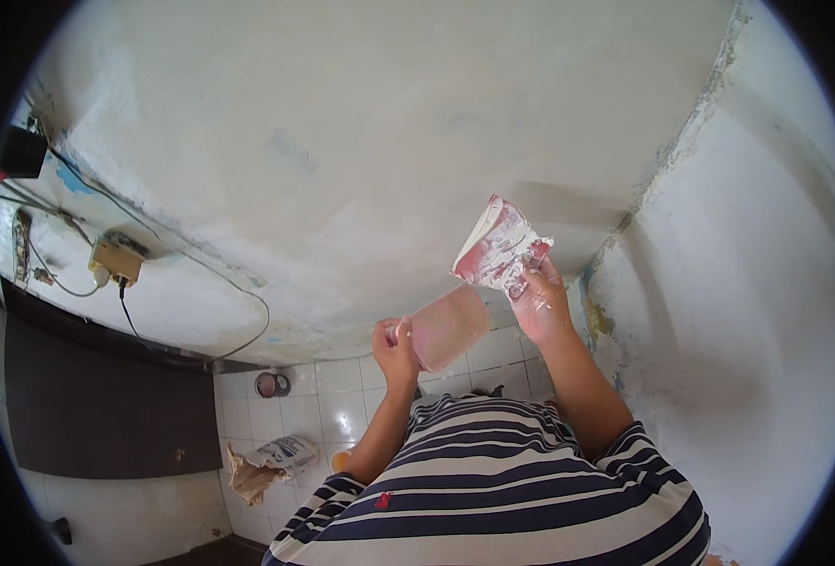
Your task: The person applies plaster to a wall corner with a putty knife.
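Observation:
My right hand [543, 304] is raised near the wall, its fingers closed on the narrow end of a reddish putty spreader [500, 247]. White putty is smeared over the spreader and gathered along its wide edge, with some on my fingers. Lower and to the left, my left hand [396, 354] grips one end of a flat, pinkish rectangular spreader [450, 330], its face filmed with putty. The two spreaders are close together but look apart. Behind them stands the patchy whitish wall [323, 170]; whether either spreader touches it I cannot tell.
At the right the wall meets another white wall [719, 283] in a rough corner. A socket box [117, 259] with hanging cables is at the left, above a dark panel [115, 406]. On the tiled floor [337, 410] are a torn bag [281, 462] and a small round container [267, 385].

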